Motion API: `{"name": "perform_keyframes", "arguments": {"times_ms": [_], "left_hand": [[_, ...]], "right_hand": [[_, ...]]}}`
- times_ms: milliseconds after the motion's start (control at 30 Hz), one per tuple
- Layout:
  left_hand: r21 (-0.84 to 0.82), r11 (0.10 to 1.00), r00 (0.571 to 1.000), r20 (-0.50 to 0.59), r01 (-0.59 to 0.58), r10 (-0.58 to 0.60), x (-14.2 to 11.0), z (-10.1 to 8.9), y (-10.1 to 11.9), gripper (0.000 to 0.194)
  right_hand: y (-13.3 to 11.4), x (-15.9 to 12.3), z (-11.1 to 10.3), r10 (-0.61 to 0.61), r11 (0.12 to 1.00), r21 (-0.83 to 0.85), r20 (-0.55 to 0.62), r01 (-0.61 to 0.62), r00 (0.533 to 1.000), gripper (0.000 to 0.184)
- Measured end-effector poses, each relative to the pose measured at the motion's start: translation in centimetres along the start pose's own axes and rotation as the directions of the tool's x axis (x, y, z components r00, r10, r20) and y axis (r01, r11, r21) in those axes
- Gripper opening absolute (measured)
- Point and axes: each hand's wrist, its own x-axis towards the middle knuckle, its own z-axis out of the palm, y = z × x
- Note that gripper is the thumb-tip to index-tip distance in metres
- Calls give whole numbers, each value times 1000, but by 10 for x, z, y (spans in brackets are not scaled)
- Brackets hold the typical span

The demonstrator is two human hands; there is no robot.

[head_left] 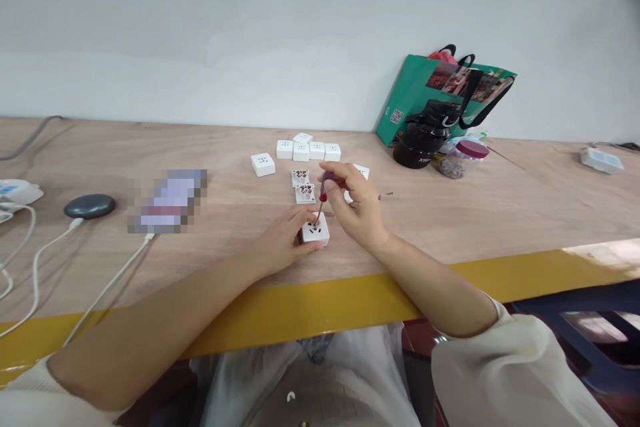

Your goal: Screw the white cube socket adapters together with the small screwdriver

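My left hand (283,238) grips a white square power socket (315,233) on the wooden tabletop, its fingers along the socket's near side. My right hand (355,203) holds a small screwdriver (324,195) with a red and purple handle, and its thin shaft reaches down to the socket's top face. Just beyond the hands lie two opened socket bases (305,193) with copper parts showing. Several finished white sockets (301,151) stand grouped farther back. Another white socket (361,172) is partly hidden behind my right hand. A tiny screw-like item (385,195) lies to the right.
The plywood table (450,220) has a yellow front edge. Along the wall stand a black bottle (420,143), a green bag (430,97) and a purple-lidded jar (463,157). To the left are a blurred phone (167,201), a dark round puck (90,206) and white cables (35,267).
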Motion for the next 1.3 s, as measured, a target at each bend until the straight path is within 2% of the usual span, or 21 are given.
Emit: {"name": "perform_keyframes", "arguments": {"times_ms": [200,333,467,600,667,833,1000,1133,1300], "left_hand": [[-5,1000,999,17,27,-27,0,-1,-1,33],[-4,1000,1000,15,12,-12,1,-1,1,33],[-5,1000,999,16,30,-29,1,-1,1,32],[-15,999,1000,9,30,-30,1,0,-2,34],[-22,999,1000,7,25,-25,0,0,-3,34],[-22,999,999,13,40,-40,-1,1,-4,35],[-32,999,1000,-3,9,-9,0,1,-2,33],[-20,1000,1000,-15,-15,15,0,0,0,29],[-15,998,993,-108,-54,52,-1,0,0,30]], "right_hand": [[1,-2,1,-11,999,-41,-43,9,999,25],[0,-5,3,41,997,65,-22,-39,999,27],[-1,-4,2,23,1000,7,-35,-23,999,21],[0,-2,0,71,997,39,12,-72,997,26],[2,-1,-1,60,997,54,15,-61,998,30],[2,-1,-1,2,999,-37,-42,-3,999,26],[-1,-4,0,46,998,38,-11,-45,999,29],[-3,-3,0,-43,999,-32,-33,42,999,24],[-6,0,-2,-124,992,-35,-63,122,990,34]]}}
